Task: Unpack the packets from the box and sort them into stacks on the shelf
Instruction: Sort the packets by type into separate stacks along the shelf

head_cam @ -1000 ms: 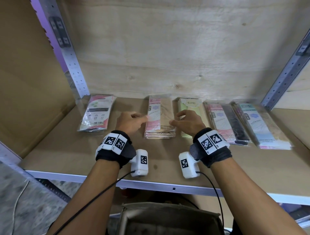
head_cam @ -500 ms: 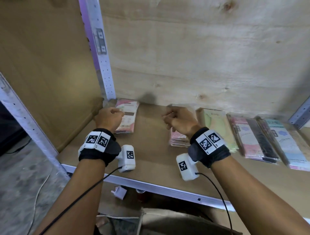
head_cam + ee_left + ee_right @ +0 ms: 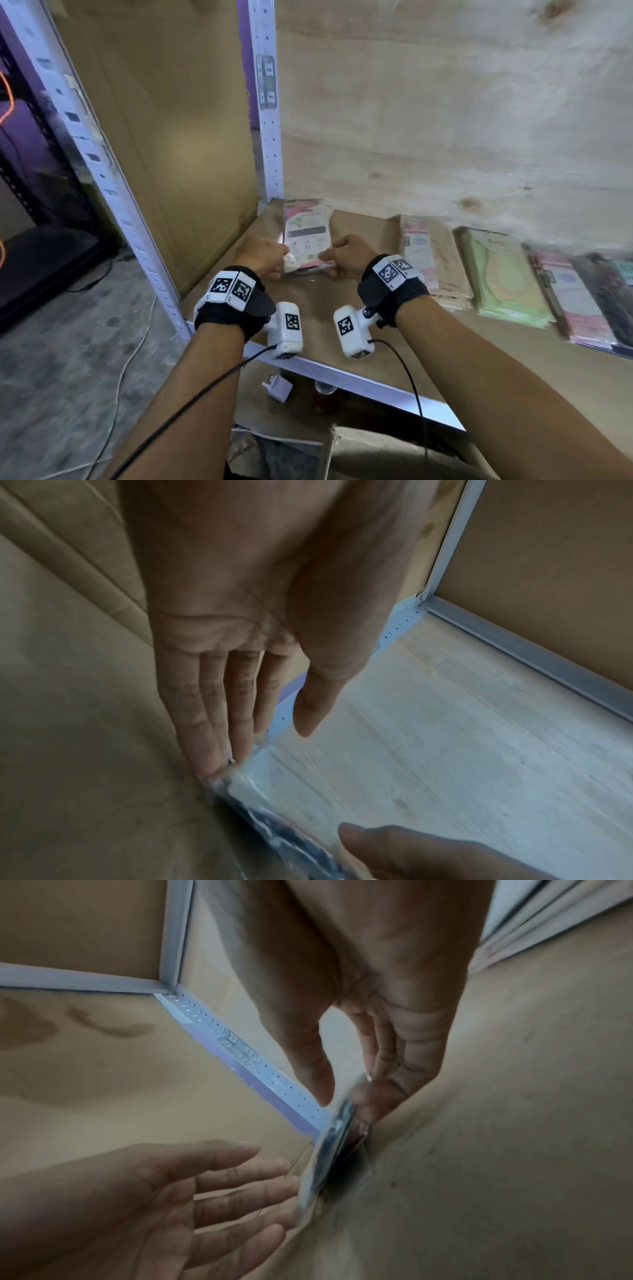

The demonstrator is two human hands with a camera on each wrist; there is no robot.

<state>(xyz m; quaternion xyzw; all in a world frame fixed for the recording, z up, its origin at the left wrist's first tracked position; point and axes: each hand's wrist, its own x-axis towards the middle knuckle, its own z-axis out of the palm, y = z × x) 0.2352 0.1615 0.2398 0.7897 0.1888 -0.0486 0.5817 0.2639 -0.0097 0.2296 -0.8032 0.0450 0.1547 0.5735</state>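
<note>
A stack of pink-and-white packets (image 3: 307, 233) lies at the far left of the wooden shelf (image 3: 318, 308), close to the back corner. My left hand (image 3: 279, 262) is at its left edge; in the left wrist view its straight fingers (image 3: 219, 761) press against the clear wrapper (image 3: 274, 818), thumb held apart. My right hand (image 3: 327, 263) is at the right near corner, where thumb and fingers pinch the packet edge (image 3: 339, 1118) in the right wrist view. The left hand (image 3: 205, 1191) shows flat there too. The open box (image 3: 376, 452) sits below the shelf.
Further right on the shelf lie a beige-and-pink stack (image 3: 435, 260), a green stack (image 3: 500, 274) and a pink-and-dark stack (image 3: 582, 301). Metal posts (image 3: 267, 102) frame the bay, with a cardboard side wall on the left. A white plug (image 3: 279, 387) lies under the shelf.
Both hands have moved left from the beige-and-pink stack to the leftmost packets, and now touch them. The head view has swung left with them.
</note>
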